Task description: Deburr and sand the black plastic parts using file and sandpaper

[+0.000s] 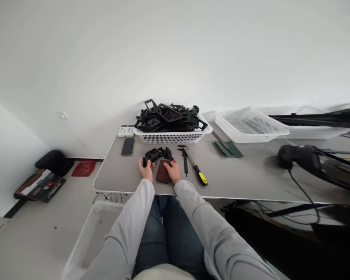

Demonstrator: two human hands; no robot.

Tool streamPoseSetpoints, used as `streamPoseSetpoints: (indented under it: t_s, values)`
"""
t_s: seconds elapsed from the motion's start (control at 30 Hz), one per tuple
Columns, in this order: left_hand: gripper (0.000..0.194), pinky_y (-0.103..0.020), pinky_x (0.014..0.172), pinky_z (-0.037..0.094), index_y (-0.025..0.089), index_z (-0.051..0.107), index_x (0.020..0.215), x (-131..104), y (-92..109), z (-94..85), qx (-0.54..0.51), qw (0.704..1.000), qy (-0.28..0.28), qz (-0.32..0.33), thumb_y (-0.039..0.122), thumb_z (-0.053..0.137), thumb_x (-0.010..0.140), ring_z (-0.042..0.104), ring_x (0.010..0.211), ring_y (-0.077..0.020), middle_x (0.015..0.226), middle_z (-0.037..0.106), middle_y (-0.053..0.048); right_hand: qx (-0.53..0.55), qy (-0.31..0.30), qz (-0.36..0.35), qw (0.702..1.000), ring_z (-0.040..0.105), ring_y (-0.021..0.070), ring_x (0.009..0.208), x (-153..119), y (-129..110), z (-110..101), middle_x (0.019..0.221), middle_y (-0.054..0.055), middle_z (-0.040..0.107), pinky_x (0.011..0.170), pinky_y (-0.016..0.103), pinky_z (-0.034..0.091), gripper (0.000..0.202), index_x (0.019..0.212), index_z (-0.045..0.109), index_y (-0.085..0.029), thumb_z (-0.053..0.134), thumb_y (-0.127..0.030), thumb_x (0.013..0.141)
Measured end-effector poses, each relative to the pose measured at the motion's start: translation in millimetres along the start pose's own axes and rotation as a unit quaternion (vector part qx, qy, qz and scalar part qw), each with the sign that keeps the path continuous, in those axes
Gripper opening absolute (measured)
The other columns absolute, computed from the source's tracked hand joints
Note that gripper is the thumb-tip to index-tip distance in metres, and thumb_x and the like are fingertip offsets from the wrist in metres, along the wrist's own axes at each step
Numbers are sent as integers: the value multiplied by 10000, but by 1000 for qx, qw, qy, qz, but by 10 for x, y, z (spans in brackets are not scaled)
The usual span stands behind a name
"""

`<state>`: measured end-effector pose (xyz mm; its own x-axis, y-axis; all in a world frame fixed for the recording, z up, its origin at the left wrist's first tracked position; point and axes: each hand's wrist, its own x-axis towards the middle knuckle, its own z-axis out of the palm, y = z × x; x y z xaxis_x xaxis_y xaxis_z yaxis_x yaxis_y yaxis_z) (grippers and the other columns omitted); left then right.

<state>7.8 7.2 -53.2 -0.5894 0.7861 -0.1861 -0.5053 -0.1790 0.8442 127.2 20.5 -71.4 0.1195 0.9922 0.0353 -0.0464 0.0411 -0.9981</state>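
My left hand (147,170) is closed on the left end of a black plastic part (155,154), which lies near the front of the table. In my right hand (173,171) is a reddish-brown sheet of sandpaper (162,172), thumb and fingers gripping its right side. The sheet sits just in front of the part's right end; whether they touch I cannot tell. Right of this hand lie a black caliper (185,161) and a file with a yellow and black handle (202,178).
Behind, a white basket (171,138) is heaped with black plastic parts. A phone (127,147) lies to the left, green sandpaper (230,149) to the right. Farther right stand white baskets (250,137) and a black corded device (297,156). Below left is another white basket (84,237).
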Motion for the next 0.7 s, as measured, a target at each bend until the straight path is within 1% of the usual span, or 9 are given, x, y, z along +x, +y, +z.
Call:
streamPoseSetpoints:
  t_s: [0.1,0.17,0.27,0.43,0.53,0.7]
  values:
    - [379,-230,566,489,179,495,1074,65,-2,-41,-28,999,16,7,229,648,731,586,505,-87,704,593,8,42,-2,21,999,610,204,647,35,-4,10,654,27,694,607,313,475,282,723,698,-168,654,-410,585]
    - [331,-214,535,467,176,504,1008,131,4,-83,-41,999,24,17,248,654,722,563,474,-77,668,575,22,72,-1,36,997,618,206,653,66,-8,25,670,32,699,604,314,480,307,744,700,-167,655,-423,580]
    - [327,-190,472,405,183,494,952,244,34,-149,-57,997,36,32,269,673,693,511,419,-61,610,530,55,113,4,53,992,623,200,664,106,-14,45,683,31,699,614,311,486,318,753,700,-167,670,-424,569]
    - [328,-175,413,293,197,460,909,408,112,-214,-73,995,50,46,286,675,678,408,358,-35,589,490,79,159,9,76,984,598,173,615,141,-43,61,635,7,675,585,291,470,299,722,690,-168,709,-398,531]
    - [316,-178,410,273,203,450,892,480,139,-228,-79,994,58,48,278,667,675,397,357,-40,583,481,78,179,2,89,980,582,163,580,150,-83,51,607,-1,660,561,282,458,279,691,683,-170,723,-376,508]
    - [298,-177,418,271,211,454,878,574,162,-235,-81,993,71,46,276,659,672,388,371,-39,588,470,74,204,-16,116,972,568,158,541,141,-146,-14,568,-8,641,539,283,452,250,663,675,-174,722,-361,503]
